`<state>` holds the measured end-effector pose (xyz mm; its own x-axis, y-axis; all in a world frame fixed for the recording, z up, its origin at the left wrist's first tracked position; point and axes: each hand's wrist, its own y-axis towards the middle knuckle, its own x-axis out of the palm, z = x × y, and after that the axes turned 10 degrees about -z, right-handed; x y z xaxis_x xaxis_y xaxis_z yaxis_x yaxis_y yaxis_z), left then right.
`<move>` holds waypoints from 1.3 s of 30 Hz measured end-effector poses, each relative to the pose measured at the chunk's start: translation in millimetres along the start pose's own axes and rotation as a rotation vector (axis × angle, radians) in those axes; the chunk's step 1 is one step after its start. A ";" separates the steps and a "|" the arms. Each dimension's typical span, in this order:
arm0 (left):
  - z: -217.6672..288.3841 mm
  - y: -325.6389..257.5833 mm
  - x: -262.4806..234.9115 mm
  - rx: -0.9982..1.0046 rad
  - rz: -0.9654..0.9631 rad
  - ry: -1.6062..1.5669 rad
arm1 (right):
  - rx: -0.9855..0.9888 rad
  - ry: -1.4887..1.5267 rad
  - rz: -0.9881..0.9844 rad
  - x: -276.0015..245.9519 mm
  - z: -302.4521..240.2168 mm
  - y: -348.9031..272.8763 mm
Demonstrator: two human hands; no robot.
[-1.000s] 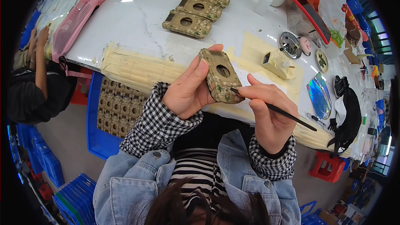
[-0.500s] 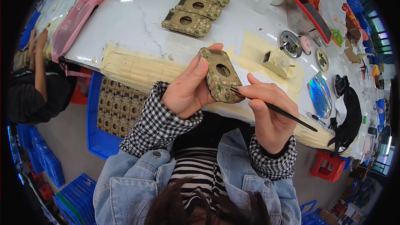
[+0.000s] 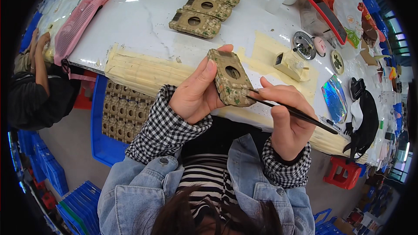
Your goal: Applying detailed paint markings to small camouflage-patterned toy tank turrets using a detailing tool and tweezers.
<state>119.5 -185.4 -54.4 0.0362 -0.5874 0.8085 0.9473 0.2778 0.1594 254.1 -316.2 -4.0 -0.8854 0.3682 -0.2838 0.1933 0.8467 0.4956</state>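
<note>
My left hand (image 3: 191,98) grips a camouflage-patterned toy tank hull (image 3: 237,91) by its left side, thumb along the edge. It is tilted, with its face and round hole turned up. In my right hand (image 3: 287,128) is a pair of black tweezers (image 3: 305,117), pinched between thumb and fingers. The tips are parted a little and sit at the hull's lower right part, close to or touching it. A row of matching hulls (image 3: 195,22) stands on the white table (image 3: 143,21) beyond my hands.
Below the table's left edge, a blue crate (image 3: 101,146) holds many similar hulls. On the right lie a round metal dish (image 3: 304,45), a taped block (image 3: 291,66), a phone (image 3: 325,17) and a black mask-like pouch (image 3: 365,119). A co-worker's arm (image 3: 41,61) shows at far left.
My right hand has shifted slightly right, and the tweezers' tips have spread apart. The hull stays nearly where it was in my left hand.
</note>
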 end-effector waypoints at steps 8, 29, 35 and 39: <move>-0.7 -1.8 -1.9 0.014 -0.001 -0.084 | 0.067 -0.426 0.480 -36.7 6.4 -16.5; -13.2 -5.9 16.5 -0.101 -0.019 -0.468 | 0.073 -0.917 0.430 -56.7 15.0 0.4; -15.0 -4.5 26.0 -0.169 0.018 -0.358 | -0.062 -0.214 0.249 -21.0 -19.7 -9.0; -14.5 -3.8 33.6 -0.206 0.055 -0.271 | 0.012 -0.077 0.131 -10.3 -14.2 -6.6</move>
<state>121.8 -217.2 -36.1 0.0291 -0.3450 0.9382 0.9917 0.1276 0.0162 255.9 -331.0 7.3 -0.8174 0.5038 -0.2795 0.3106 0.7940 0.5226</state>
